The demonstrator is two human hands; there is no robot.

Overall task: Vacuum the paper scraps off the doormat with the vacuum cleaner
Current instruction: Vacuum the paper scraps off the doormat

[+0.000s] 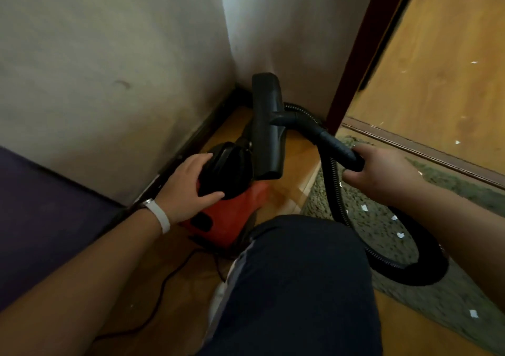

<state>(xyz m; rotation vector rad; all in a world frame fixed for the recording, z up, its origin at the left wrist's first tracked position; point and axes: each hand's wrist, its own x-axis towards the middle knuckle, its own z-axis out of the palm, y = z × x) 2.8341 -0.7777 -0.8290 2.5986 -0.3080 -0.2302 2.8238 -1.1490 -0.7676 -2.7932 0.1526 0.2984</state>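
Observation:
A small red vacuum cleaner point(232, 208) with a black top stands on the wood floor near the wall corner. My left hand point(188, 189) rests on its black top, fingers and thumb spread around it. My right hand point(382, 172) grips the black tube at the hose end. The flat black floor nozzle point(266, 126) is lifted, standing on end above the cleaner. The ribbed black hose point(410, 262) loops over the greenish shaggy doormat point(437, 301) at the right. Several white paper scraps point(400, 234) lie on the mat.
My knee in dark trousers point(295, 287) fills the lower middle. A black power cord point(164, 282) trails across the floor at the left. Walls meet in a corner point(232, 63) ahead. A dark doorframe point(355, 68) and a threshold point(410, 145) border the mat; more scraps point(457, 142) lie beyond.

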